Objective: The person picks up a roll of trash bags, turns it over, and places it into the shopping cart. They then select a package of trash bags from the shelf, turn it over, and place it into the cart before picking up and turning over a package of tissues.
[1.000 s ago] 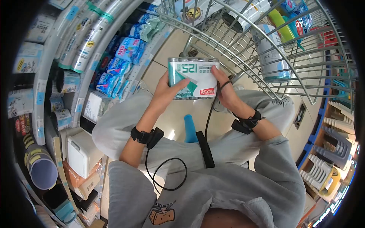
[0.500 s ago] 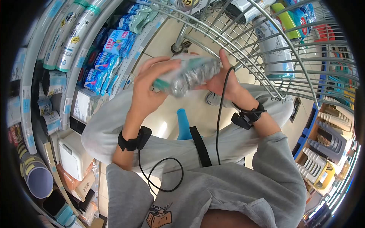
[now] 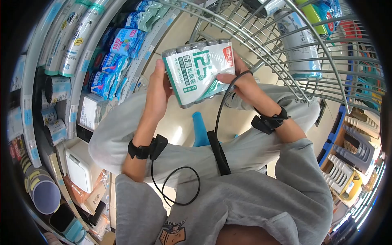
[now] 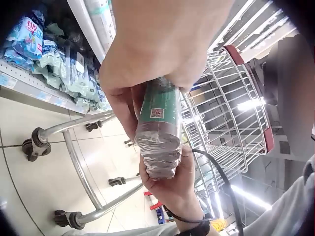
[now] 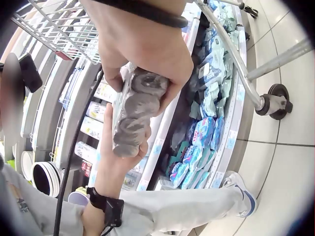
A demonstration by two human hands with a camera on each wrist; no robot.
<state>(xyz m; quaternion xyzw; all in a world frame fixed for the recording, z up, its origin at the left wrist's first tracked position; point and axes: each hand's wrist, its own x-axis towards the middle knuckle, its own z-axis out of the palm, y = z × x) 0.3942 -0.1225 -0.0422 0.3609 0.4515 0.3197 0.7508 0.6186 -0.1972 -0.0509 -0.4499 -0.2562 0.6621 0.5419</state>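
Note:
A clear-wrapped pack of garbage bag rolls point(image 3: 196, 75), with a white and green label marked 125, is held up over the lap, its printed face toward the head camera. My right hand point(image 3: 241, 83) grips the right side, thumb lying across the label and fingers behind. At the opposite side, my left hand point(image 3: 157, 92) holds the edge, with most of its fingers hidden behind the pack. Grey roll ends point(image 5: 135, 110) show between both hands in the right wrist view. The left wrist view shows a green side point(image 4: 160, 108) with a square code.
A wire shopping cart point(image 3: 261, 53) stands just beyond the pack, with a white roll point(image 3: 298, 49) and other goods inside. Shelves at left carry blue packets point(image 3: 108, 65) and boxes. A blue tapered object point(image 3: 199, 128) shows between the legs. Plastic stools point(image 3: 355, 143) are at right.
The pack was turned over between the hands, blurred midway, and its label now reads upright instead of upside down. The left hand has shifted to the pack's left edge.

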